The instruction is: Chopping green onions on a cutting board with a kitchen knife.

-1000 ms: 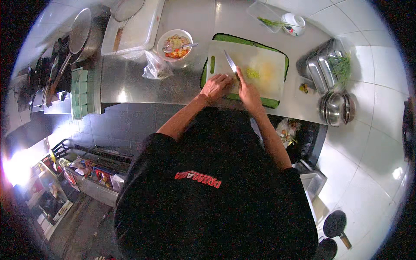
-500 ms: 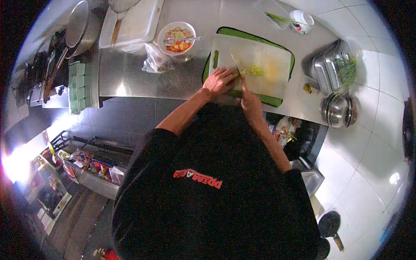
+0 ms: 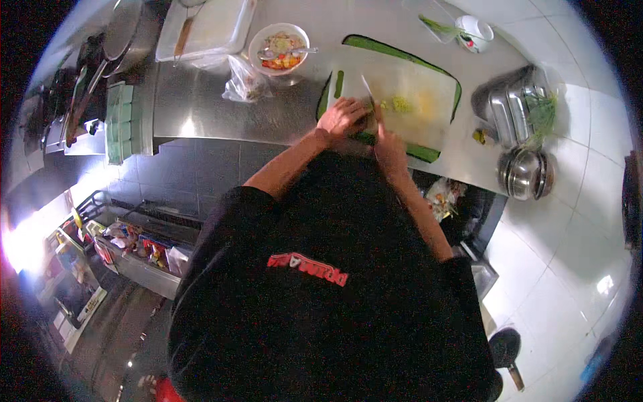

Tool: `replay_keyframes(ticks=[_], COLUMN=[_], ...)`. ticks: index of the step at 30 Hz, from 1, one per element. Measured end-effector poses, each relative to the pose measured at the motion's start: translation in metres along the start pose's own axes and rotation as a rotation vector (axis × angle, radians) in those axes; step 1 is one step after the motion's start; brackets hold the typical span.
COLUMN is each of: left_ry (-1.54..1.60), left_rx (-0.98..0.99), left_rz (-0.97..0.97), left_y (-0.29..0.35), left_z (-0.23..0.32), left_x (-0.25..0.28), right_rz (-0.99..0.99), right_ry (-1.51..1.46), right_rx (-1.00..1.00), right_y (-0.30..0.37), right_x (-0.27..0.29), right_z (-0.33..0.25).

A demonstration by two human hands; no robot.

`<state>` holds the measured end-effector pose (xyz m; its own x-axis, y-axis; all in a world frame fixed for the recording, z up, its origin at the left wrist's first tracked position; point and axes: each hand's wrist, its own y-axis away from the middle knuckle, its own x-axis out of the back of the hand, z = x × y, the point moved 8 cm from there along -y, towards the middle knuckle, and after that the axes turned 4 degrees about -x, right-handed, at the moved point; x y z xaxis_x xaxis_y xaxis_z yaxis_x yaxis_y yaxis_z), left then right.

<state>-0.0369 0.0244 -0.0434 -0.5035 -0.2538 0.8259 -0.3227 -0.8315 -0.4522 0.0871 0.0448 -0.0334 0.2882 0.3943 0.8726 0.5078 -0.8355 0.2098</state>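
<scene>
A kitchen knife (image 3: pixel 367 89) is in my right hand (image 3: pixel 390 153), its blade pointing away from me over a whitish cutting board (image 3: pixel 432 127). My left hand (image 3: pixel 343 118) is on the board's near left part with curled fingers, close beside the blade. Whatever those fingers press down on is hidden beneath them. Just right of the knife lies a small heap of yellow-green chopped pieces (image 3: pixel 402 104), with a few bits by the blade. Under the whitish board, a larger green board (image 3: pixel 392 52) shows along the edges.
Left of the boards stand a white bowl (image 3: pixel 256 50) of chopped ingredients with a spoon, a plastic bag (image 3: pixel 245 82) and a white tray (image 3: pixel 231 40). Metal containers (image 3: pixel 514 110), stacked metal bowls (image 3: pixel 526 174) and a small white bowl (image 3: pixel 475 33) are on the right.
The whole view has shifted slightly. Both hands stay at the same part of the board, with the knife still in my right hand.
</scene>
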Motion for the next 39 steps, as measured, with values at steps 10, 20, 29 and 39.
replay_keyframes(ticks=[10,20,29,39], left_ry=[0.09,0.107,0.046,-0.03], left_rx=[0.025,0.042,0.027,0.036], left_rz=[0.037,0.011,0.001,-0.05], left_y=[-0.008,-0.008,0.001,0.004], left_z=[-0.008,-0.006,-0.004,-0.01], left_x=[0.005,0.009,0.004,-0.011], right_rz=[-0.086,-0.042,-0.162,-0.16], right_ry=[-0.034,0.025,0.018,0.026], right_rx=[-0.041,0.028,-0.065,-0.046], right_y=[0.005,0.014,0.009,0.003], right_x=[-0.004,0.004,0.006,-0.007], right_z=[0.011,0.005,0.0,0.005])
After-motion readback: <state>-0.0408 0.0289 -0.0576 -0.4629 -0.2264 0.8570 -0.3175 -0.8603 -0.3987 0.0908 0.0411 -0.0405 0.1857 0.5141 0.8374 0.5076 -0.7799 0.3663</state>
